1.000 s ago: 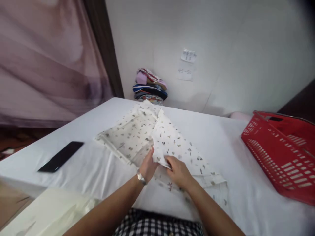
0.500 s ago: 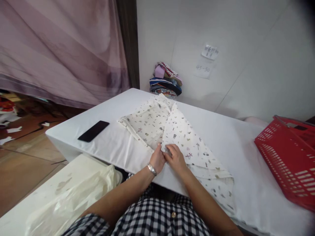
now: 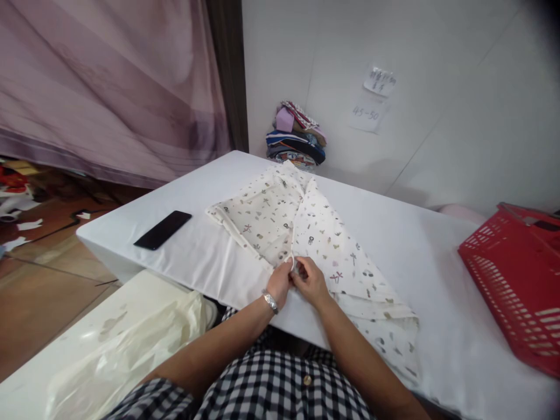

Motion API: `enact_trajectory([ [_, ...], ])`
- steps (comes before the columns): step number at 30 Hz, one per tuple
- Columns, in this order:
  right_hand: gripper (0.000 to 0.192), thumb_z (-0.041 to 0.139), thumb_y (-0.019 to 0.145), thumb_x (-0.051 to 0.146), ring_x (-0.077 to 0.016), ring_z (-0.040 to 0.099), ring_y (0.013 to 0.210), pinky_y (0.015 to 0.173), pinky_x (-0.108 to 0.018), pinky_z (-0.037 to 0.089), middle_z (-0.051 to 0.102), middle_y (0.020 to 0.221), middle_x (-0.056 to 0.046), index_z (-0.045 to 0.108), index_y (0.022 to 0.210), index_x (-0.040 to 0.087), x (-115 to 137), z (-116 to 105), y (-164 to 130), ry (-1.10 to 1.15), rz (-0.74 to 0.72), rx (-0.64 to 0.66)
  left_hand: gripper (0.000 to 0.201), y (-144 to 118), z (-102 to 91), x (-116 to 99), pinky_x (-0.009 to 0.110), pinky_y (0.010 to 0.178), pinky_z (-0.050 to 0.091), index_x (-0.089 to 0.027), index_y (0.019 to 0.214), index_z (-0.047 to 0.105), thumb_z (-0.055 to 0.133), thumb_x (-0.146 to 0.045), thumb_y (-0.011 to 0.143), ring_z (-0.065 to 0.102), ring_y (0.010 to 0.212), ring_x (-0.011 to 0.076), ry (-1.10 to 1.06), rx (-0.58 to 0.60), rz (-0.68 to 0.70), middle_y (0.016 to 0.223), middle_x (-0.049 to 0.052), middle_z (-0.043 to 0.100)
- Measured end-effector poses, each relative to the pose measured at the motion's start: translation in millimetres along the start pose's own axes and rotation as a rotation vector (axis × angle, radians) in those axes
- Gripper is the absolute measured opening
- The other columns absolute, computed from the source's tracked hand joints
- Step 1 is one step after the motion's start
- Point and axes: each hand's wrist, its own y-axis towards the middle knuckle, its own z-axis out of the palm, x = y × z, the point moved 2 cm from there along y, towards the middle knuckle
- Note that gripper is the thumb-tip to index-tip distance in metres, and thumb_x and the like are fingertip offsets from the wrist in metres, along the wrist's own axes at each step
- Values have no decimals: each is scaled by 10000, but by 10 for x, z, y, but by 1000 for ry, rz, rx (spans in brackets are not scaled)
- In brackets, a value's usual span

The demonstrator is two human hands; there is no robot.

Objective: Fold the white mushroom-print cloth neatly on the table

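A white fabric (image 3: 326, 242) printed with small motifs lies folded across the table in front of me. Its near edge is pinched between the fingertips of my left hand (image 3: 280, 286), which wears a metal band at the wrist. Close against it, my right hand (image 3: 311, 283) has its fingers curled and pressed on the same edge of the fabric. A small white loop of the cloth's edge stands up between the two hands. The fingertips partly hide what they grip.
A black phone (image 3: 163, 230) lies on the white table (image 3: 210, 186) to the left. The red plastic basket (image 3: 511, 286) stands at the right edge. Folded clothes (image 3: 296, 137) are stacked by the wall. A lower surface with a plastic bag (image 3: 144, 350) is at lower left.
My hands stay at the same spot on the fabric. My fingers have shifted slightly, and a small loop of the edge now shows between them. The view has tilted a little.
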Motion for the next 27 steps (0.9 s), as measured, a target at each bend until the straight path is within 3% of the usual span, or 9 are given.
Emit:
enact_trajectory([
  [4,379,536,780,267,-193,549,832,758,-317,470,588,959,-76,530,1150,187,39,9,-12,-79,-21,24,330,38,-67,29,209,484,313,-157,581,519,671,-431,688,390,484,67,213,-64,102,502,-55,444],
  [8,317,505,821,280,-161,548,757,724,-293,467,607,939,-57,551,1119,184,-19,-14,-18,41,43,-39,369,65,-89,24,210,489,348,-157,540,516,683,-469,645,420,487,79,346,-73,153,480,-52,448],
  [12,234,512,844,355,-122,488,587,567,-244,429,562,699,17,581,972,171,-150,-115,-32,252,265,-267,310,75,-72,-74,228,524,428,-153,631,610,688,-454,619,496,527,104,379,-73,218,538,-34,532],
  [14,228,549,822,374,-117,475,586,556,-239,416,531,674,30,568,920,170,-172,-202,-33,302,322,-415,282,74,-79,-136,217,501,431,-157,679,626,699,-416,595,490,505,93,397,-111,245,534,-44,525],
  [18,151,591,792,314,-104,440,593,564,-230,397,477,682,39,538,847,184,-87,-391,-35,216,221,-642,251,40,-99,-186,193,432,401,-172,698,567,696,-353,583,452,437,74,464,-171,307,492,-75,478],
  [20,75,578,787,245,-102,423,588,564,-231,385,467,692,36,532,813,192,-13,-426,-42,121,97,-625,221,-2,-78,-172,189,433,399,-178,675,523,671,-334,624,449,434,70,538,-141,362,496,-76,471],
  [23,54,509,778,158,-112,443,612,587,-242,387,492,716,16,545,789,196,69,-363,-53,31,-40,-426,165,-80,1,-154,184,462,405,-182,679,498,613,-297,708,460,470,65,662,-52,526,552,-67,483],
  [25,97,477,768,142,-119,462,626,593,-245,391,505,713,10,556,772,198,85,-291,-60,45,-35,-296,114,-125,62,-158,183,492,412,-185,695,498,581,-249,742,471,517,67,759,-6,677,605,-56,495],
  [27,89,480,759,156,-122,469,621,584,-243,394,509,692,13,556,742,200,75,-240,-64,107,29,-247,93,-151,110,-167,182,516,415,-186,697,497,568,-202,756,475,565,72,861,30,822,650,-43,502],
])
